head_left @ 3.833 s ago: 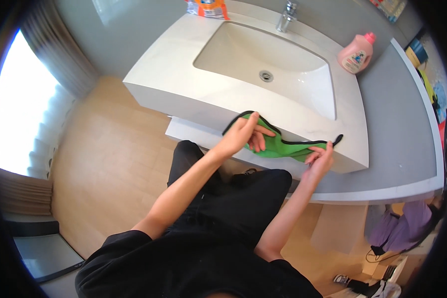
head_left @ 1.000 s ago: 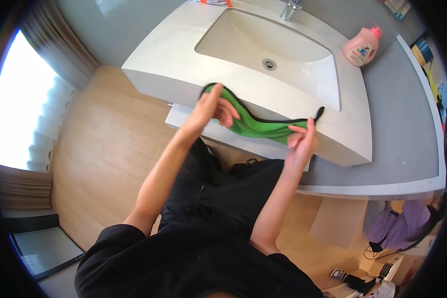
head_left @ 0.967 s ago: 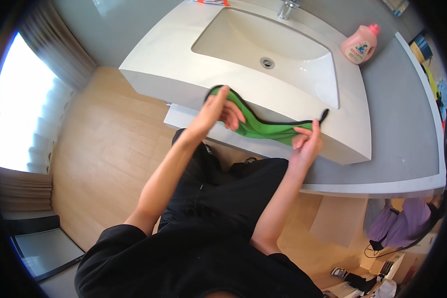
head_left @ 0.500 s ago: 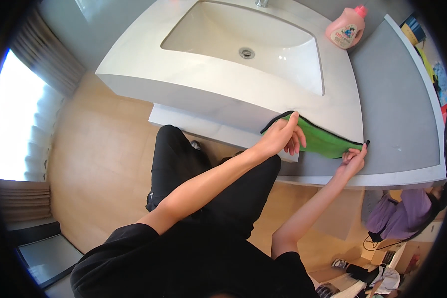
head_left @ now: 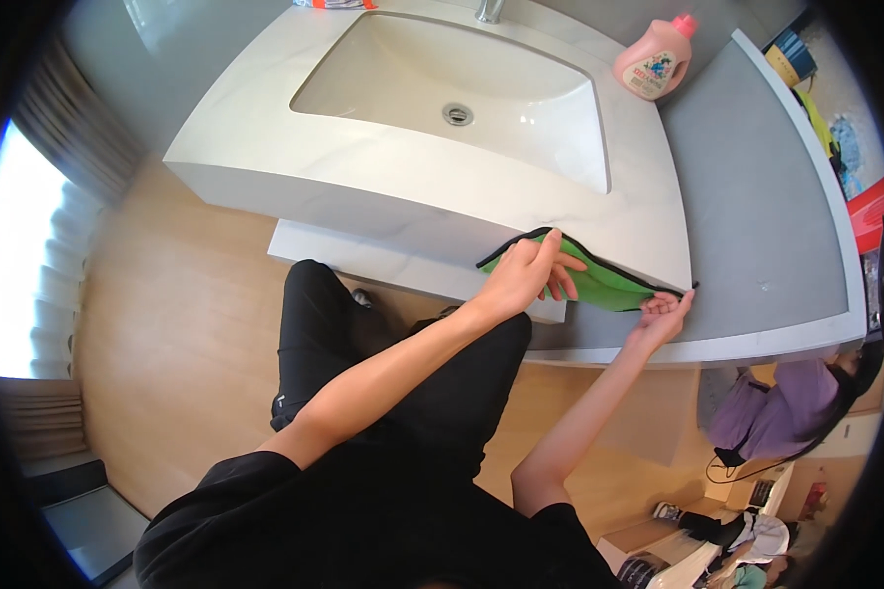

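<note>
A green cloth (head_left: 604,289) with black edging hangs along the front edge of the white countertop (head_left: 403,162), near its right corner. My left hand (head_left: 523,277) pinches the cloth's upper border between thumb and fingers, the other fingers hanging loosely bent. At the cloth's right end, my right hand (head_left: 663,316) grips the corner with thumb and curled fingers, close to the grey side panel (head_left: 756,236). Between both hands the cloth is stretched out and sags a little. The white sink (head_left: 462,74) lies beyond it in the counter.
A pink jug-shaped bottle (head_left: 653,71) stands at the counter's back right. The faucet (head_left: 489,11) and a colourful packet (head_left: 336,4) are at the back. Below the counter juts a white ledge (head_left: 363,265). A person in purple (head_left: 786,410) is at the lower right.
The whole scene has shifted left in the picture as my view turned right, bringing the colourful packet into sight. Both hands keep their hold on the cloth at the counter edge.
</note>
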Motion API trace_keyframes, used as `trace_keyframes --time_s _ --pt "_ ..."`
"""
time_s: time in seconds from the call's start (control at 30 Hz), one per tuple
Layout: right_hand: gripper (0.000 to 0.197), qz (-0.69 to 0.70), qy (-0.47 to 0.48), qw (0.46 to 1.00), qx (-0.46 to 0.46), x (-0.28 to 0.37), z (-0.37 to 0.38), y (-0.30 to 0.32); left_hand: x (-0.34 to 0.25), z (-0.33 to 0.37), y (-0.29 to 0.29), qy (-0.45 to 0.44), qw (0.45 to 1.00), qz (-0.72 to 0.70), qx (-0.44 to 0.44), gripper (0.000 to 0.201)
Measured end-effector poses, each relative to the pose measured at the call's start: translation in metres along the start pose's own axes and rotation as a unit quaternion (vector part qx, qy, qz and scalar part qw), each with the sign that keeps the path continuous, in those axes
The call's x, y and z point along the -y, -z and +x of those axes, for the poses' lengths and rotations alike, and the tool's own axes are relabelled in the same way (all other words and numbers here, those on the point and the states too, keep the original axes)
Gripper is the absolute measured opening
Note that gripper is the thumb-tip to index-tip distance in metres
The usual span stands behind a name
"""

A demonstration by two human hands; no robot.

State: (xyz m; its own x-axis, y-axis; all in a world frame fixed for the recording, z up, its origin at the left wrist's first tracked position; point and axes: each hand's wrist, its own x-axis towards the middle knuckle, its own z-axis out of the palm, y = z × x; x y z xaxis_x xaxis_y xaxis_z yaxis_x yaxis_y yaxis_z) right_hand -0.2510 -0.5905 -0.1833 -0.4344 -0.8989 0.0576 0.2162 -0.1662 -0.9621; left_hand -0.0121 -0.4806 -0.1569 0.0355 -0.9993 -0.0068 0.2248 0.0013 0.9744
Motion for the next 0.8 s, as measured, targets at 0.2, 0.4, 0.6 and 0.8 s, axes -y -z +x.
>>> trace_keyframes --time_s 0.2,0.4,0.6,0.8 --pt "0.039 -0.013 0.080 0.995 0.050 -0.013 -0.031 -0.023 -0.005 -0.012 0.024 -0.075 0.994 0.046 -0.060 0.062" --pt "0.025 -0.099 0.175 0.972 0.122 0.016 -0.100 -0.086 -0.054 -0.041 0.088 -0.091 0.988 0.040 -0.115 0.061" --pt "0.015 -0.369 0.407 0.793 0.263 0.034 -0.147 -0.160 -0.102 -0.032 0.161 -0.124 0.950 0.223 -0.179 0.062" --pt "0.034 -0.490 0.495 0.660 0.284 0.024 -0.186 -0.207 -0.088 -0.025 0.182 -0.329 0.736 0.499 -0.319 0.038"
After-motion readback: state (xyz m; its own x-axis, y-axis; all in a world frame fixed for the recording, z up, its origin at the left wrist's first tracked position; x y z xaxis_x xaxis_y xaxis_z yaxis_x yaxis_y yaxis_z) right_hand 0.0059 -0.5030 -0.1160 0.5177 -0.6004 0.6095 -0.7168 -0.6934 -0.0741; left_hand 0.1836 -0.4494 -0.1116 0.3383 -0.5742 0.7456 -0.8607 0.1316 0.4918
